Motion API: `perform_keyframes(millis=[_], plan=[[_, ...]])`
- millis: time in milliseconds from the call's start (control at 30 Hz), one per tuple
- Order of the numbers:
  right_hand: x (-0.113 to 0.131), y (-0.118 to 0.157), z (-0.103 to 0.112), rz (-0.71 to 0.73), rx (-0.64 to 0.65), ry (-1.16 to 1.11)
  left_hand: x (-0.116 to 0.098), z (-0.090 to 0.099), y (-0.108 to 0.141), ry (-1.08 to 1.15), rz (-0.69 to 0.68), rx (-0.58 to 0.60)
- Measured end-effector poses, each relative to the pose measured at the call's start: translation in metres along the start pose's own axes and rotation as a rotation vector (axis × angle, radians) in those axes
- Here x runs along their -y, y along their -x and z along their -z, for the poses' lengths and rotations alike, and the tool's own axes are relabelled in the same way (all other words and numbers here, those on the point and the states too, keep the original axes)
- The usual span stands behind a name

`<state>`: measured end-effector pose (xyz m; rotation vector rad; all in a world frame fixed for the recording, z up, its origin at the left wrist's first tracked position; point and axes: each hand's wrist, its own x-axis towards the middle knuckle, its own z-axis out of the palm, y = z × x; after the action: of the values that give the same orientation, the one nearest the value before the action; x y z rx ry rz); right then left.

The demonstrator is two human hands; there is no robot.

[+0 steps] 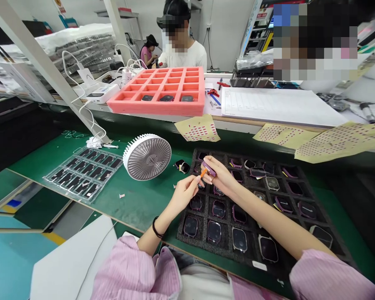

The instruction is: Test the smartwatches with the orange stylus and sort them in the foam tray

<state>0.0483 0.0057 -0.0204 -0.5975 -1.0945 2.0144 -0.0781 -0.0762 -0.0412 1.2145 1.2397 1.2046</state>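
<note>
My right hand [220, 177] pinches a small purple watch case [209, 169] by its edges, just above a black foam tray [181, 237]. My left hand [184, 193] holds a thin orange tool [203, 173], and its tip reaches the purple case. The tool's far end is hidden behind my fingers. The tray's compartments hold several smartwatch bodies [214, 232] with dark screens and pink or purple frames. Both hands hover over the tray's upper left part, hiding some compartments. A black band circles my left wrist.
A white desk fan [146, 157] stands on the green mat [137, 204] left of the tray, beside a clear tray of black parts [83, 175]. Sheets of small pink labels [196, 129] lie along the shelf edge. A pink foam tray [156, 91] sits on the shelf, with a co-worker [184, 54] beyond.
</note>
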Motion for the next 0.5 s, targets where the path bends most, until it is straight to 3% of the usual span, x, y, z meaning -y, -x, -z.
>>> perform_keyframes(millis=[167, 367, 500], plan=[[-0.003, 0.001, -0.001, 0.013, -0.001, -0.007, -0.005, 0.0, 0.002, 0.035, -0.001, 0.02], [-0.01, 0.002, -0.01, -0.129, 0.08, -0.224, -0.003, -0.003, 0.003, 0.153, -0.045, 0.024], [-0.011, 0.003, -0.011, -0.142, 0.042, -0.223, 0.003, -0.003, 0.004, 0.165, -0.036, 0.019]])
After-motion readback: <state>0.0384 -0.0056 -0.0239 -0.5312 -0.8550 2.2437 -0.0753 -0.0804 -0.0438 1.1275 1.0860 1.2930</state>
